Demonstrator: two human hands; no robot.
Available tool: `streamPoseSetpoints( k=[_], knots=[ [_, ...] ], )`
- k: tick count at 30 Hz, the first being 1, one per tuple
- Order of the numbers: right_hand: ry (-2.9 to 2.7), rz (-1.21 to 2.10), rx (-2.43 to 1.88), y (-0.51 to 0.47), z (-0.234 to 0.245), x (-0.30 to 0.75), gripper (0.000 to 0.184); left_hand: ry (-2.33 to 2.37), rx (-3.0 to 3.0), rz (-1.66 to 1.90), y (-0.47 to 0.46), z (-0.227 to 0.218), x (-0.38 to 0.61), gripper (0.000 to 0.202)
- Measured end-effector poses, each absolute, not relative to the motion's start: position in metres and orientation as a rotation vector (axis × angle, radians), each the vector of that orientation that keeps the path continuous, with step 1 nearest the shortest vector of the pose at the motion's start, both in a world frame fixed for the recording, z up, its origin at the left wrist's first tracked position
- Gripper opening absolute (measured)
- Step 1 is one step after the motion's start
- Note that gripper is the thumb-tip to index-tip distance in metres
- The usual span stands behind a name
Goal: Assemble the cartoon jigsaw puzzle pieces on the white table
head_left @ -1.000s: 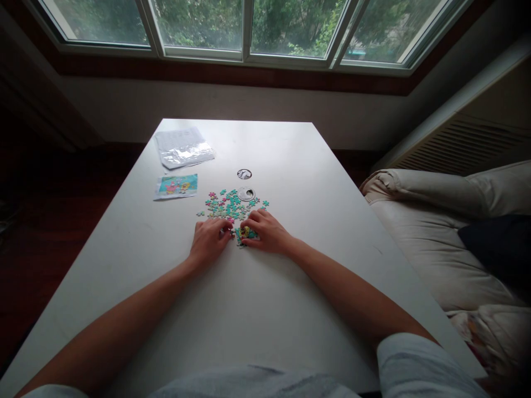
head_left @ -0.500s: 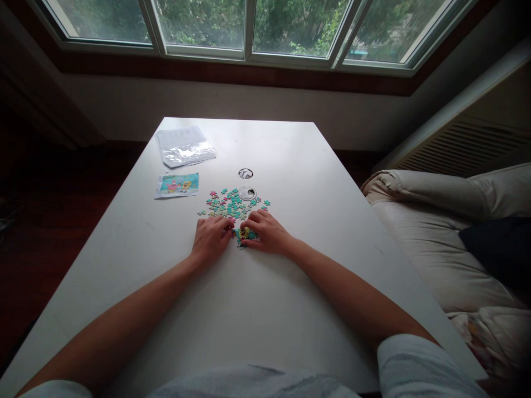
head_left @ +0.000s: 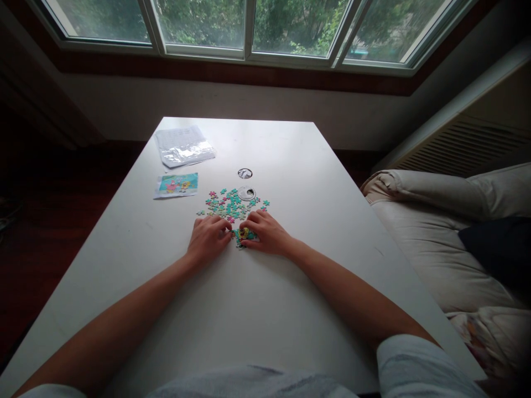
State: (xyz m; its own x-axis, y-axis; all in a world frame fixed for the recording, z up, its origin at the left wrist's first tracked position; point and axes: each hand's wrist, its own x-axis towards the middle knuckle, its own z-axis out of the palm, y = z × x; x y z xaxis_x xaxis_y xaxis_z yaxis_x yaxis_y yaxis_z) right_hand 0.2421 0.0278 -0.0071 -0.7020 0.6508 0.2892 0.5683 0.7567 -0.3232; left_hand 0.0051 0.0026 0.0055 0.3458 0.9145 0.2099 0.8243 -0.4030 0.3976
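Note:
A small joined section of a jigsaw puzzle (head_left: 243,234), teal with a yellow figure, lies flat on the white table (head_left: 249,309). My right hand (head_left: 266,232) grips its right side, the thumb at the near part and the bent fingers over the far part. At the left edge of the section, my left hand (head_left: 209,237) has thumb and forefinger pinched close together on a small jigsaw piece, mostly hidden by the fingertips. Just beyond both hands is a loose spread of jigsaw pieces (head_left: 232,205), mainly teal, with some pink and pale green ones.
A picture sheet (head_left: 177,184) with cartoon figures lies left of the loose pieces. Behind it is a clear plastic bag with papers (head_left: 185,146). Two round fittings, one nearer (head_left: 246,193) and one farther (head_left: 244,173), sit in the tabletop. A cream sofa (head_left: 415,243) stands at the right.
My left hand has drawn slightly left, and its fingertips have shifted a little at the puzzle's edge. The right hand keeps its grip in nearly the same place.

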Motion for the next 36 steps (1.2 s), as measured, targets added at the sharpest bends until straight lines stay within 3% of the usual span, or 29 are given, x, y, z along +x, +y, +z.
streamPoseSetpoints(
  k=[15, 26, 36],
  knots=[
    [-2.566, 0.292, -0.935, 0.027, -0.005, 0.241, 0.035, 1.553, 2.480, 0.546, 0.001, 0.005, 0.007, 0.009],
    [-2.506, 0.307, -0.926, 0.028, -0.007, 0.241, 0.023, 1.536, 2.489, 0.535, 0.002, 0.006, 0.007, 0.009],
    [-2.253, 0.258, -1.229, 0.039, -0.011, 0.250, 0.014, 1.511, 2.502, 0.544, -0.001, 0.002, 0.009, 0.011]
  ],
)
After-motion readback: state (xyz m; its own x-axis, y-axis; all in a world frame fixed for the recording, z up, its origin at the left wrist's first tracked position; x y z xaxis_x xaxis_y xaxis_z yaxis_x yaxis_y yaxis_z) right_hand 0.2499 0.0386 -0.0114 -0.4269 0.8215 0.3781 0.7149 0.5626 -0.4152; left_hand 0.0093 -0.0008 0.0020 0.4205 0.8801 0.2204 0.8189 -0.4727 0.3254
